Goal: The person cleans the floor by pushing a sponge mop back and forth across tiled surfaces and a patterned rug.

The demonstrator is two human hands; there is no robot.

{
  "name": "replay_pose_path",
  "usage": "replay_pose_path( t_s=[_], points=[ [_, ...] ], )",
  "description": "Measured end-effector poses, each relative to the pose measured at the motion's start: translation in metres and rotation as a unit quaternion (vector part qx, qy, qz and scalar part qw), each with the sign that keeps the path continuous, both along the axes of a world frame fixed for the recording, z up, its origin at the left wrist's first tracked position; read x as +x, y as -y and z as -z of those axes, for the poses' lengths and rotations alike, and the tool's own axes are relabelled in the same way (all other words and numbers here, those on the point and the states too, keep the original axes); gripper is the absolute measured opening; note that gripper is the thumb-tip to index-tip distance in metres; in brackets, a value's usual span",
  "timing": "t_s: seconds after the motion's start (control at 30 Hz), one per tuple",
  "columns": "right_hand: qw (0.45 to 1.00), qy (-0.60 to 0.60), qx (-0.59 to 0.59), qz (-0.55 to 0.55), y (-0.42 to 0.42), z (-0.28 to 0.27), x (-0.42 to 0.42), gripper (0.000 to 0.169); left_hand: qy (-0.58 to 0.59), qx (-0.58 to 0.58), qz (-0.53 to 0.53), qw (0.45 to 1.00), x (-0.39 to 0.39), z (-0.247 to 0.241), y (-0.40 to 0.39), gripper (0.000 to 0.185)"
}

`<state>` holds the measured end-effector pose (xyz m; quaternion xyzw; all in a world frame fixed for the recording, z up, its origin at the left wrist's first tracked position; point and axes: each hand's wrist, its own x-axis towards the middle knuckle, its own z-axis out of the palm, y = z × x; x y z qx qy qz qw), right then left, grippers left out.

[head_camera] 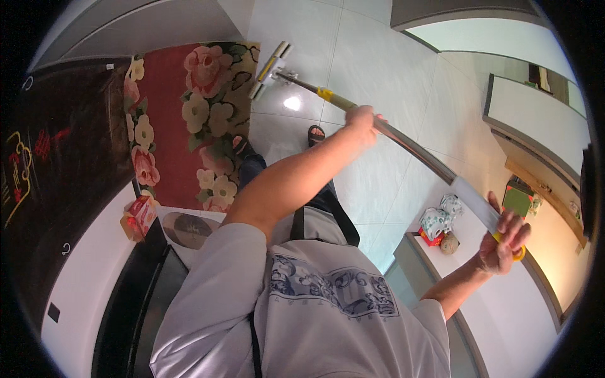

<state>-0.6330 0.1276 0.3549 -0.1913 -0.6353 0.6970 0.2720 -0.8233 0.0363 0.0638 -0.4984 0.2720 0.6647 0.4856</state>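
A long metal mop pole point(416, 150) runs diagonally across the view. My left hand point(363, 125) is closed around its middle, just above a dull green sleeve with a yellow collar. Near the far right end, my right hand point(503, 245) wraps around the end of the white grip point(475, 203), beside a yellow hanging loop point(520, 253). At the other end, the flat, narrow mop head point(271, 70) lies across the right edge of a red floral mat point(168, 113); whether it touches the floor cannot be told.
Pale floor tiles point(373, 61) surround my sandalled feet. A dark door panel point(71, 141) and a red box point(142, 215) are on the left. At right, a low cabinet point(465, 271) bears plastic bags point(436, 222) and a ball of twine point(449, 244). White drawers point(534, 127) jut out at upper right.
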Motion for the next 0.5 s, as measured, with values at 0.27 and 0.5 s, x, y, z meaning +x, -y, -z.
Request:
replay_pose_path(
  t_s=[0.27, 0.5],
  points=[
    [0.995, -0.021, -0.063, -0.068, 0.002, 0.022, -0.031, 0.026, 0.0, -0.033, -0.096, 0.995, -0.018, 0.007, 0.07, 0.017],
    [0.96, 0.046, -0.138, -0.239, 0.112, 0.144, -0.106, 0.02, -0.041, -0.23, -0.142, 0.962, -0.092, 0.133, 0.256, 0.011]
  ],
)
